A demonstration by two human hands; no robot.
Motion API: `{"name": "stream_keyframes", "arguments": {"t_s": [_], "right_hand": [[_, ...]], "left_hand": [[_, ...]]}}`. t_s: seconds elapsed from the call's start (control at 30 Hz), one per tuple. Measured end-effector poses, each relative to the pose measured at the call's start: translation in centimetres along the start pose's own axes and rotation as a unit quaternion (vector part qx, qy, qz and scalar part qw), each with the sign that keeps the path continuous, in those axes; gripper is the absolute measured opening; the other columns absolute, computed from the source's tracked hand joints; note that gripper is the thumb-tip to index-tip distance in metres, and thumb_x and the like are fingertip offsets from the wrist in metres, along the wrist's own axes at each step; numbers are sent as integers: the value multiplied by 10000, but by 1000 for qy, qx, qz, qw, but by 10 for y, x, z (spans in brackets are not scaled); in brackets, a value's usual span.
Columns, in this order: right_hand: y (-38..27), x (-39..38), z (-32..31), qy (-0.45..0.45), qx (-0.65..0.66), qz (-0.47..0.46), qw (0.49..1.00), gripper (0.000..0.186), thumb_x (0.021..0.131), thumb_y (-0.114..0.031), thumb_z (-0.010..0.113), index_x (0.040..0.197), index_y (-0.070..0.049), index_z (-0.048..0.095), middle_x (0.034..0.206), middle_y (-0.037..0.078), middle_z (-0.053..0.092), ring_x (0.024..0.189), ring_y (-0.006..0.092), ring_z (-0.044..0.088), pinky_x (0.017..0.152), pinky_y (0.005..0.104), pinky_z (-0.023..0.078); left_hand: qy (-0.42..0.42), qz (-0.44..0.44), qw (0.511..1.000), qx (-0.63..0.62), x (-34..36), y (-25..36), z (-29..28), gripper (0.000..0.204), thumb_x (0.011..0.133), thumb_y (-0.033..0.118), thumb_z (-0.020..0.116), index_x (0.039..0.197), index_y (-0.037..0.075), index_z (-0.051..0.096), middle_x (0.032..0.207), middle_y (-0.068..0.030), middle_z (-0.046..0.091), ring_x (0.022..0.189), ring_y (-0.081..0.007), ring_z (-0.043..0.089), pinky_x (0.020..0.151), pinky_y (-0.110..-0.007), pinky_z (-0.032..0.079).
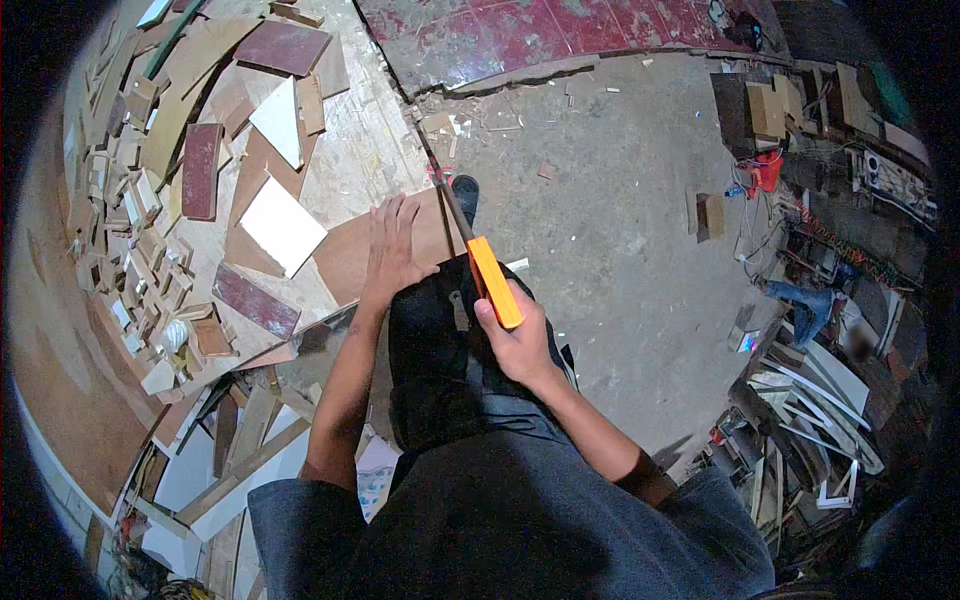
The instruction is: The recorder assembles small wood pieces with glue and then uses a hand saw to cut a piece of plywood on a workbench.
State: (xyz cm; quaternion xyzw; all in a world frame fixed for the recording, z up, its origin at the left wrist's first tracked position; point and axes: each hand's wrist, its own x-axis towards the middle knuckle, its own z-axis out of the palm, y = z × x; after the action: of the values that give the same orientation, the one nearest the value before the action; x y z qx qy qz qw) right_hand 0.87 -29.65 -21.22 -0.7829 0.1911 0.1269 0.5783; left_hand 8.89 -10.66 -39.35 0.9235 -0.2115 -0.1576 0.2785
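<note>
My right hand [522, 340] is wrapped around the orange handle of a hand saw [490, 285]. Its long dark blade points away from me and to the left, passing over the right end of a brown board [340, 262]. Whether the teeth touch the wood, I cannot tell. A thin dark line runs across the board close to the blade. My left hand [393, 250] lies flat on the board with fingers spread. The board rests on a pale worktable [350, 150], its right end reaching past the table edge above my lap.
White and dark red offcuts [283, 225] lie left of the board, with many small wood blocks [150, 250] beyond. Scrap planks [245, 450] are stacked at lower left. Grey floor [620, 200] lies to the right. Far right, a person in blue jeans [805, 310] sits among clutter.
</note>
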Motion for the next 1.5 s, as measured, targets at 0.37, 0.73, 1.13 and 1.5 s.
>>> {"name": "stream_keyframes", "arguments": {"t_s": [0.37, 0.73, 1.13, 1.5], "right_hand": [[-11, 18, -3, -19, 43, 39, 998, 294, 944, -287, 610, 978, 3, 574, 701, -12, 488, 644, 97, 455, 592, 267, 384], [-17, 20, 4, -53, 2, -15, 998, 300, 930, -249, 610, 1041, 22, 543, 671, 136, 492, 576, 226, 480, 581, 337, 422], [-14, 25, -5, -105, -12, 26, 994, 539, 855, -139, 653, 1337, -15, 448, 872, 261, 623, 887, 440, 629, 711, 399, 505], [-25, 33, -16, -92, 24, 79, 992, 335, 896, -291, 640, 1018, 12, 562, 747, 177, 566, 700, 356, 592, 656, 368, 464]], "left_hand": [[56, 34, 997, -41, 17, 2, -9, 1116, 499, 406, 882, 1398, 57, 321, 1413, -180, 341, 1329, -411, 300, 1133, -552, 206], [225, -86, 970, 28, 87, -5, 23, 170, 912, 173, 559, 1046, 72, 587, 974, -98, 581, 943, -292, 532, 820, -444, 379], [244, -104, 963, 52, 86, -13, 41, 124, 948, 171, 521, 996, 79, 588, 891, -98, 579, 845, -290, 563, 730, -416, 406], [229, -121, 963, 81, 88, -12, 41, 128, 946, 186, 523, 954, 82, 597, 878, -88, 607, 815, -298, 573, 729, -417, 431]]}}
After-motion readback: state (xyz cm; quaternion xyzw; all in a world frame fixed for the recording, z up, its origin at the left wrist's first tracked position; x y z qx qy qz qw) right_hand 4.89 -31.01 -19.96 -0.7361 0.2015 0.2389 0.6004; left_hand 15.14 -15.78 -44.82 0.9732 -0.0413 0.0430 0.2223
